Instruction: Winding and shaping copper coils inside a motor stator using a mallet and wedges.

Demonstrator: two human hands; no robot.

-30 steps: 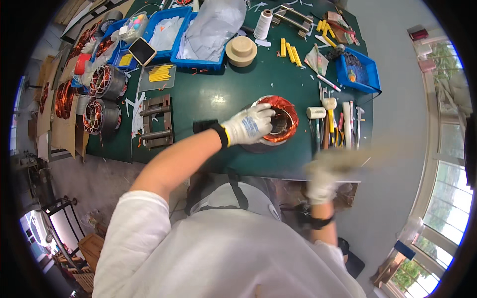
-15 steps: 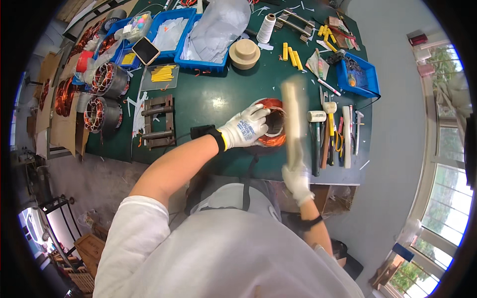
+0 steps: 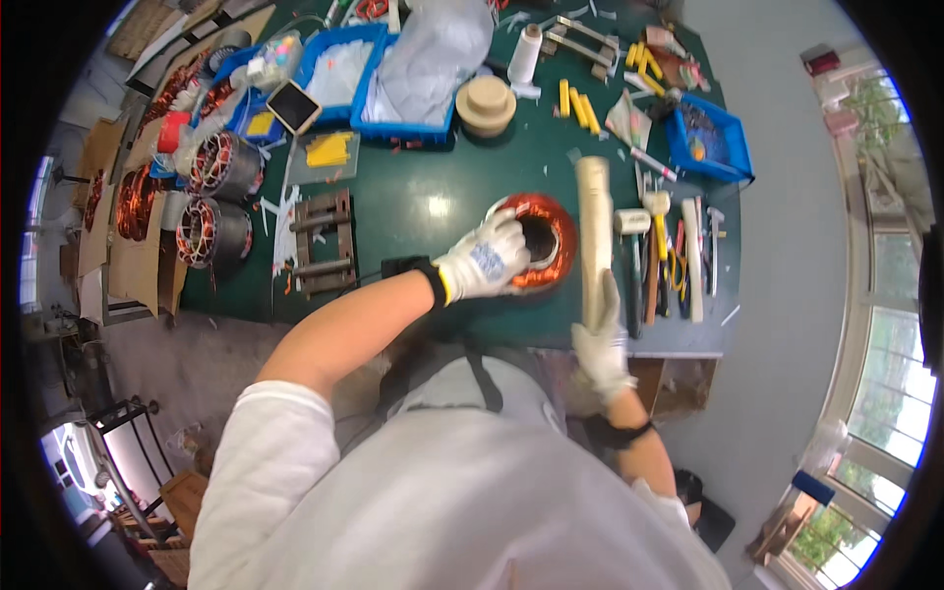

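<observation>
A motor stator point(image 3: 560, 236) with a thick ring of orange copper windings stands on the green table in front of me. My gloved left hand point(image 3: 487, 260) holds it by its left rim, fingers curled over the winding toward the dark central bore. In my gloved right hand point(image 3: 602, 352) is a pale wooden bat-like stick point(image 3: 594, 211), gripped at its near end and pointing away from me. The stick lies just right of the stator, with a narrow gap between them. How the left thumb sits is hidden.
Right of the stick lie a white-headed mallet point(image 3: 632, 222), scissors point(image 3: 677, 270) and several other tools. A steel frame point(image 3: 324, 241) sits left, beside two more stators point(image 3: 224, 234). Blue bins point(image 3: 403, 128), a stepped wooden block point(image 3: 486, 106) and a thread spool point(image 3: 526, 54) stand farther back.
The wooden stick, blurred and overlapping the stator's right side before, has moved right, clear of it. My right hand shifted slightly right with it. My left hand keeps its hold on the rim.
</observation>
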